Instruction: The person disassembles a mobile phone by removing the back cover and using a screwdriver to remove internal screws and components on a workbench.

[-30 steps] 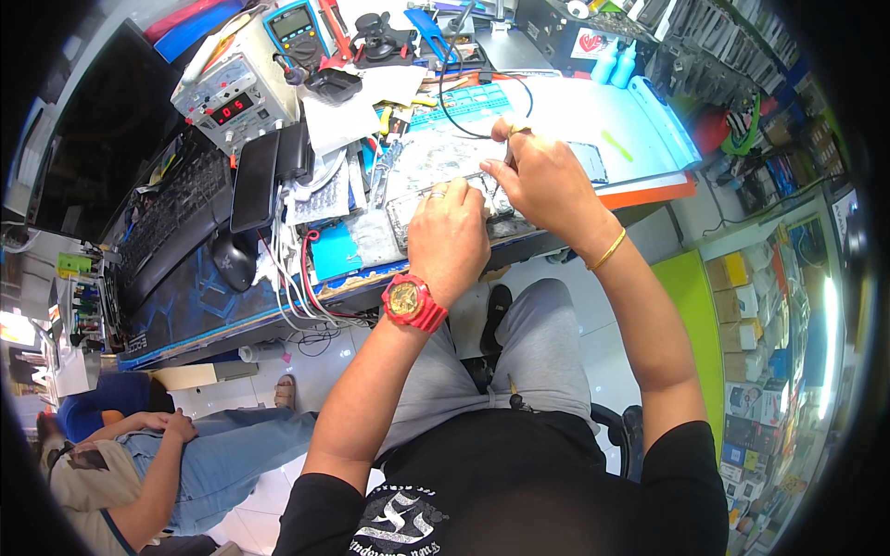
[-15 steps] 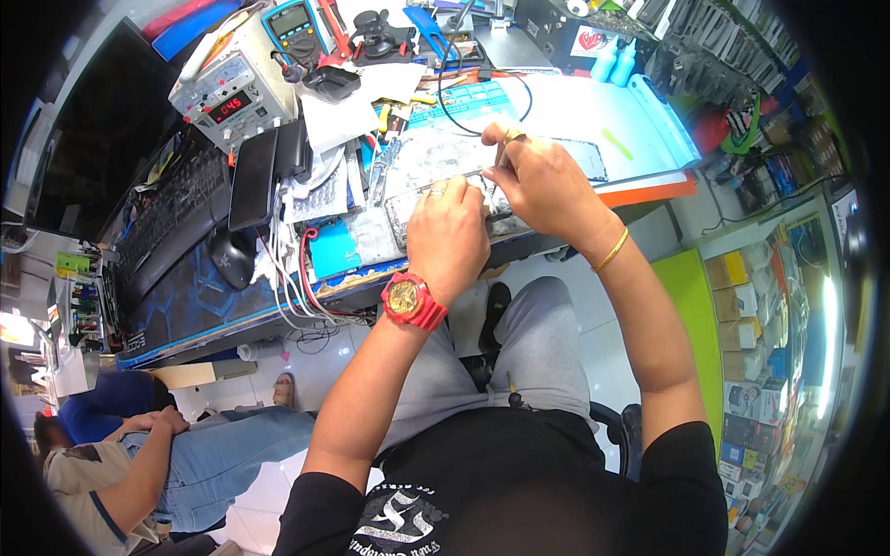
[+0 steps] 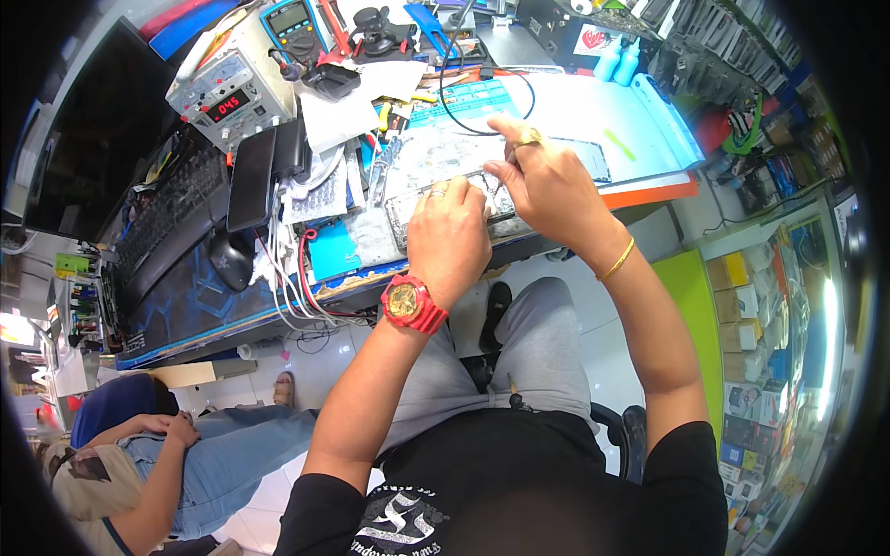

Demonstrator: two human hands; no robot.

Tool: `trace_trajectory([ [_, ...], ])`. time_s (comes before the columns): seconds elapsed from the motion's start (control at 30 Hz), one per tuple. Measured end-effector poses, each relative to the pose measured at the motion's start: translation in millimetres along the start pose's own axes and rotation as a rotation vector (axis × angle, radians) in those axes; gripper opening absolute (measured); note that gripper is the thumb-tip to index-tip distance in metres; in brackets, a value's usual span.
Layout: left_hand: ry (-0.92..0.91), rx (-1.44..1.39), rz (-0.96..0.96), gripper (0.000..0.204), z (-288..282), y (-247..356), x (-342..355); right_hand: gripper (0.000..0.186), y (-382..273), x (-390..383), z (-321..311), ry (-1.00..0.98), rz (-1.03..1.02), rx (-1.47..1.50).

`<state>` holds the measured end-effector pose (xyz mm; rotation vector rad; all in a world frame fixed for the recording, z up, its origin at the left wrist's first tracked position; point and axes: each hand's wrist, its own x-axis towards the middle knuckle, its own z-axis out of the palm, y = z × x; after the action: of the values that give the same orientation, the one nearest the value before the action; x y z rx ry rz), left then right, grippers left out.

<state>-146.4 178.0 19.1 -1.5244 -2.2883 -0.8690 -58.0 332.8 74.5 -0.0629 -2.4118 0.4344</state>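
Observation:
My left hand (image 3: 450, 232), wearing a red watch, grips an opened phone (image 3: 400, 218) lying on a worn grey mat (image 3: 422, 153) at the bench's front edge. Just right of it, my right hand (image 3: 547, 190) pinches a thin tool, mostly hidden by the fingers and pointing down at the phone; its tip is too small to make out. Another phone part (image 3: 590, 157), a thin dark-edged frame, lies behind my right hand on a light blue mat (image 3: 649, 120). A black cable (image 3: 533, 102) loops just behind my fingers.
At left stand a monitor (image 3: 79, 120), keyboard (image 3: 162, 208), mouse (image 3: 232, 261), dark phone (image 3: 250, 176) and power supply (image 3: 222, 97). A multimeter (image 3: 289, 32), bottles (image 3: 623, 65) and tools line the back. A seated person (image 3: 139, 473) is at lower left; a display case (image 3: 760, 371) stands right.
My right hand and wrist have shifted slightly to the right, with the index finger still bent upward. My left hand stays on the phone. The seated person has moved slightly.

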Motion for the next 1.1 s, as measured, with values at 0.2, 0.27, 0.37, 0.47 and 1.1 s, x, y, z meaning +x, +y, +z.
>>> trace_trajectory([
  [0.2,0.012,-0.004,0.009,0.013,3.7,-3.1,-1.0,0.047,7.3,-11.8,19.5,0.166,0.055,0.202],
  [0.27,0.016,-0.006,0.008,0.013,3.5,-3.0,-1.0,0.050,5.6,-12.7,17.9,0.150,0.106,0.197],
  [0.37,0.012,-0.013,0.008,0.012,1.5,-1.6,-0.3,0.051,2.9,-16.4,16.6,0.136,0.071,0.105],
  [0.47,0.004,-0.021,0.005,0.011,1.4,-1.2,-0.6,0.053,5.2,-18.0,21.1,0.161,0.035,0.204],
  [1.1,-0.004,-0.012,-0.018,0.011,-0.4,0.3,-0.1,0.056,3.5,-25.4,24.1,0.180,0.020,0.320],
])
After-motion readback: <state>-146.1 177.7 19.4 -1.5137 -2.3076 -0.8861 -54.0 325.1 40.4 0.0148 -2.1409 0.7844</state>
